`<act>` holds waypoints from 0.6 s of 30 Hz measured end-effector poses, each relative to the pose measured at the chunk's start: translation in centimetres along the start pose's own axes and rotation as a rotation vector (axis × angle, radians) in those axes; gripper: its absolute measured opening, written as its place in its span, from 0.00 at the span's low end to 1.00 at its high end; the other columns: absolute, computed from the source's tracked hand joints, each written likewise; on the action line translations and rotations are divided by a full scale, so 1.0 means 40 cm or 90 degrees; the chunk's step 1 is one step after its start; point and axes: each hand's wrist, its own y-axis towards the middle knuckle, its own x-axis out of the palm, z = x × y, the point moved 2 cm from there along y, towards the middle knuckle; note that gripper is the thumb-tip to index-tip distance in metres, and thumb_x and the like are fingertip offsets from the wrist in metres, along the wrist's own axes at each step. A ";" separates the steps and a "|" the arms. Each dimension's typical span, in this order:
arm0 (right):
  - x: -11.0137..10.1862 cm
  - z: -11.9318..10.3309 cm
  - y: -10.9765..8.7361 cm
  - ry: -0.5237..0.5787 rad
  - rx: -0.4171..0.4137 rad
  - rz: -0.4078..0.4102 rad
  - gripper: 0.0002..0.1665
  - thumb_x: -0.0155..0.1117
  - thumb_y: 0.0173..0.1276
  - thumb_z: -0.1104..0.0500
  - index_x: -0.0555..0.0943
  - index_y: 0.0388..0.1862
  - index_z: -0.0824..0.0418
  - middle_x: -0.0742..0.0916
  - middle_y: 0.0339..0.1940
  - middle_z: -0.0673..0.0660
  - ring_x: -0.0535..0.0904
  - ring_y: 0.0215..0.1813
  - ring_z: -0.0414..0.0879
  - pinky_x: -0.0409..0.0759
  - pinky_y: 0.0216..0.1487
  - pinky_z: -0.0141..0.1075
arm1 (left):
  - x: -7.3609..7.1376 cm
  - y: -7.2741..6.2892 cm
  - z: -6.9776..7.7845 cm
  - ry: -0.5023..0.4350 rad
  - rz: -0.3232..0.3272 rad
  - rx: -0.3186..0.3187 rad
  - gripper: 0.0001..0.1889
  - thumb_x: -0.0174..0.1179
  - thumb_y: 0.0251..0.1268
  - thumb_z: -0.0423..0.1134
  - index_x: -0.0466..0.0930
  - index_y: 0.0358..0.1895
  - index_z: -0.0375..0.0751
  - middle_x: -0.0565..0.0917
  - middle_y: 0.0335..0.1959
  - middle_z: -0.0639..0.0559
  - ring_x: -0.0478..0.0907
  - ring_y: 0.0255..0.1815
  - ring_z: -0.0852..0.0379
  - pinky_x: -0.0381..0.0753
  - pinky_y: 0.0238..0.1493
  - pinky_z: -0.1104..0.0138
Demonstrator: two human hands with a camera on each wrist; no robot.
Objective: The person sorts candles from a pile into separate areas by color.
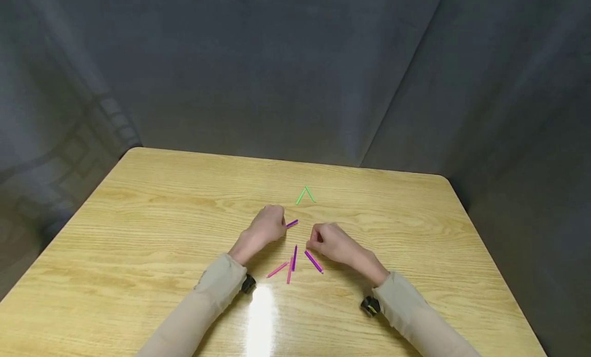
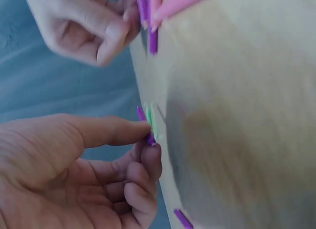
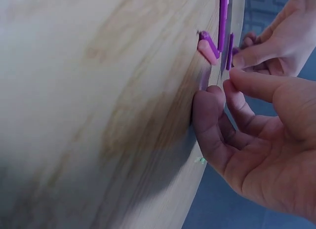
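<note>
My left hand (image 1: 268,224) pinches a slim purple candle-like stick (image 1: 292,223) between thumb and fingertips, above the table in the left wrist view. My right hand (image 1: 334,241) has its fingers curled, with the fingertips right at the upper end of another purple stick (image 1: 314,262); I cannot tell whether they hold it. In the right wrist view, its thumb (image 3: 261,83) and index fingertip come close together. Between the hands and nearer me lie a third purple stick (image 1: 294,258), a pink stick (image 1: 278,270) and a second pink stick (image 1: 289,272).
Beyond the hands, two green sticks (image 1: 301,196) meet in an upside-down V on the wooden table (image 1: 184,193). The left wrist view also has a purple stick (image 2: 183,218) low in the frame. Dark curtains (image 1: 277,80) hang behind the table.
</note>
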 end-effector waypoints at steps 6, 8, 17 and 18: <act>0.003 -0.014 -0.011 -0.003 0.011 -0.004 0.10 0.65 0.66 0.62 0.76 0.25 0.58 0.76 0.18 0.46 0.65 0.20 0.36 0.65 0.22 0.29 | -0.031 0.003 -0.031 -0.017 0.040 -0.047 0.19 0.53 0.52 0.20 0.64 0.11 0.44 0.62 0.10 0.55 0.57 0.12 0.61 0.57 0.13 0.72; 0.004 -0.015 -0.015 -0.005 0.008 -0.001 0.10 0.65 0.66 0.62 0.76 0.25 0.59 0.76 0.18 0.46 0.65 0.20 0.36 0.65 0.22 0.29 | -0.037 0.003 -0.039 -0.016 0.048 -0.054 0.19 0.52 0.53 0.21 0.63 0.11 0.44 0.61 0.10 0.55 0.56 0.11 0.62 0.56 0.12 0.72; 0.013 -0.020 -0.027 -0.006 -0.006 0.001 0.11 0.65 0.65 0.63 0.76 0.24 0.59 0.75 0.17 0.45 0.65 0.19 0.35 0.64 0.21 0.28 | -0.051 0.000 -0.067 -0.027 0.059 -0.085 0.20 0.52 0.54 0.21 0.64 0.10 0.44 0.60 0.09 0.55 0.55 0.11 0.61 0.54 0.12 0.72; 0.015 -0.022 -0.029 -0.006 -0.008 -0.001 0.11 0.65 0.66 0.63 0.75 0.24 0.59 0.75 0.17 0.45 0.64 0.19 0.35 0.64 0.21 0.28 | -0.051 -0.001 -0.070 -0.023 0.063 -0.083 0.19 0.53 0.53 0.21 0.65 0.11 0.43 0.62 0.10 0.55 0.56 0.12 0.61 0.55 0.13 0.72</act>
